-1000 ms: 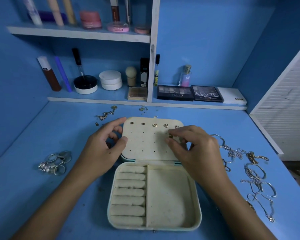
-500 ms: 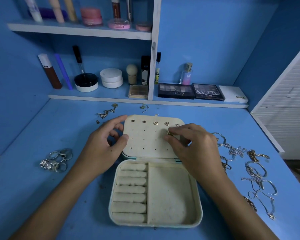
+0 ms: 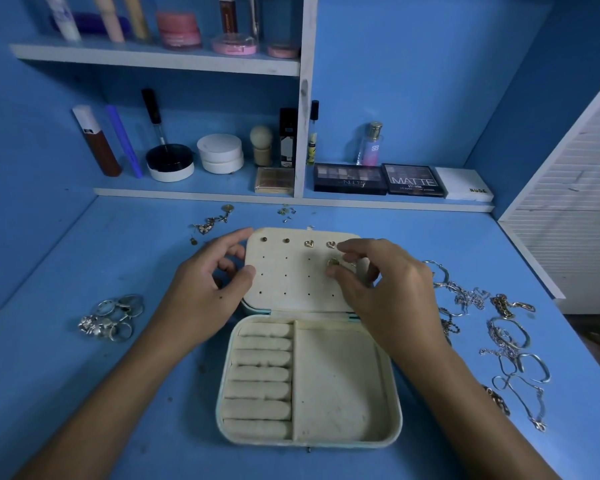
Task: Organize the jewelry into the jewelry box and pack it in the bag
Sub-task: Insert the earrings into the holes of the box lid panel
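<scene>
Jewelry box (image 3: 309, 375) lies open on the desk (image 3: 84, 393), its lid steadied by your left hand (image 3: 215, 289), fingers curled on the edge, while your right hand (image 3: 381, 289) pinches a gold earring (image 3: 333, 262) just under the top row's studs.

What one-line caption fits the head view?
Right hand pinches a gold earring at the open jewelry box lid, which the left hand steadies.
</scene>
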